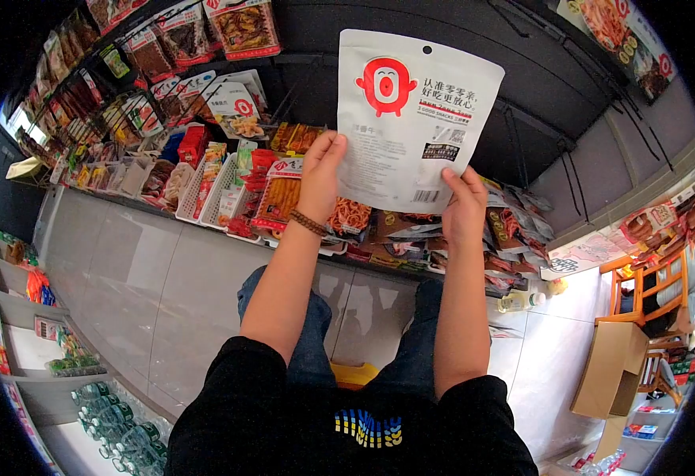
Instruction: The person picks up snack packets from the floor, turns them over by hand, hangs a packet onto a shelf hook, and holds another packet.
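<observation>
A white snack bag (383,155) with a red cartoon figure and printed text is held up in front of me, its hanging hole at the top. My left hand (323,181) is closed on the bag's left edge, a beaded bracelet on the wrist. At the lower right corner, my right hand (464,205) pinches the bag with the thumb on its printed side. Below and behind the bag, packaged snacks lie on the low shelf, among them a yellow-brown snack pack (279,198) near my left wrist and several dark packets (514,230) beyond my right hand.
Snack bags (242,28) hang from the dark rack at the upper left. White baskets (219,190) line the low shelf. Bottles (117,424) stand at the lower left. A cardboard box (601,369) and wooden chairs (656,289) are at the right. Tiled floor (125,262) lies below.
</observation>
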Available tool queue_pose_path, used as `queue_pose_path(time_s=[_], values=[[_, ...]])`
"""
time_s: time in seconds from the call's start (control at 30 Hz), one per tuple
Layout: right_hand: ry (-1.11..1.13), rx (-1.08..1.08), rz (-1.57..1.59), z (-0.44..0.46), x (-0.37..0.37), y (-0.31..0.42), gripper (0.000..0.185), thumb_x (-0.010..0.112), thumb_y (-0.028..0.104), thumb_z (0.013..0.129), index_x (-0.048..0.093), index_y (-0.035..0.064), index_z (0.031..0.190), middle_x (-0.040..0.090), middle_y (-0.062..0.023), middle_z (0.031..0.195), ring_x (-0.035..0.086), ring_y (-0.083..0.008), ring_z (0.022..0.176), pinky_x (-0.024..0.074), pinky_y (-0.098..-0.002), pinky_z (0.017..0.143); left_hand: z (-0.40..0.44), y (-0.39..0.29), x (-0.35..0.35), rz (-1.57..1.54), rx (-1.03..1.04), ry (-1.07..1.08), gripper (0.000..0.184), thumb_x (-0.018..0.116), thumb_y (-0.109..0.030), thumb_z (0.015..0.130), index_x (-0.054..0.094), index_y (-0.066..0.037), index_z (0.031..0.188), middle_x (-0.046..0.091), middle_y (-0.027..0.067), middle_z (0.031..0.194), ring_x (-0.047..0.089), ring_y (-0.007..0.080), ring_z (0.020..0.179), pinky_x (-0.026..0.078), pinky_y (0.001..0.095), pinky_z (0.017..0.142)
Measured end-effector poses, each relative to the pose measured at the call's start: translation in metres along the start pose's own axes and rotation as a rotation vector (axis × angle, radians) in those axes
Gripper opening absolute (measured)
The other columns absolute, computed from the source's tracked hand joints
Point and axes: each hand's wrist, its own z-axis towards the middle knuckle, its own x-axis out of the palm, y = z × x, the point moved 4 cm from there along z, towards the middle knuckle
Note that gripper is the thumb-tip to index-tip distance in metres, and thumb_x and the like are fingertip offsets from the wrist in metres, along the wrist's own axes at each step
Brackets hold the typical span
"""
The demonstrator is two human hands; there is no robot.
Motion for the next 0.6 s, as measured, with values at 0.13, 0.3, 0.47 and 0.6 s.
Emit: queue_pose_path(time_s=[0.13,0.3,0.47,0.6], values=[[-0.003,-0.007,-0.001,-0.0012,0.0007,0.0004,0.020,0.054,0.001,0.075,0.057,-0.0032,0.094,0.060,-0.0086,0.091,0.056,-0.0139,0.083,0.0398,-0.0245,0.076,0.0000,0.0006,0.0004,-0.029,-0.011,-0.011,0.017,0.048,-0.018,0.085,0.053,-0.003,0.081,0.051,-0.0038,0.077,0.044,0.0042,0.072,0.035,0.0184,0.068],[-0.011,0.000,-0.030,-0.0051,0.0052,0.0024,0.018,0.058,0.003,0.073,0.059,-0.0023,0.090,0.061,-0.0071,0.087,0.055,-0.0132,0.079,0.0397,-0.0261,0.075,0.0027,0.0054,-0.0047,-0.042,0.002,-0.063,0.017,0.049,-0.019,0.084,0.053,-0.003,0.081,0.050,-0.0044,0.076,0.043,0.0041,0.072,0.035,0.0186,0.068],[0.001,0.001,0.006,-0.0059,0.0058,0.0011,0.019,0.059,0.003,0.072,0.059,-0.0027,0.090,0.061,-0.0077,0.087,0.055,-0.0136,0.078,0.0396,-0.0259,0.074,0.0038,0.0052,-0.0057,-0.018,0.032,-0.047,0.018,0.049,-0.021,0.084,0.053,-0.003,0.081,0.049,-0.0049,0.076,0.042,0.0043,0.072,0.033,0.0186,0.068],[0.013,0.019,0.003,-0.0075,0.0086,0.0026,0.021,0.059,0.003,0.072,0.058,-0.0038,0.091,0.061,-0.0086,0.088,0.055,-0.0139,0.079,0.0398,-0.0259,0.075,0.0040,0.0043,-0.0066,0.028,0.052,-0.085,0.018,0.049,-0.020,0.084,0.053,-0.004,0.081,0.049,-0.0054,0.077,0.041,0.0036,0.073,0.032,0.0186,0.069]])
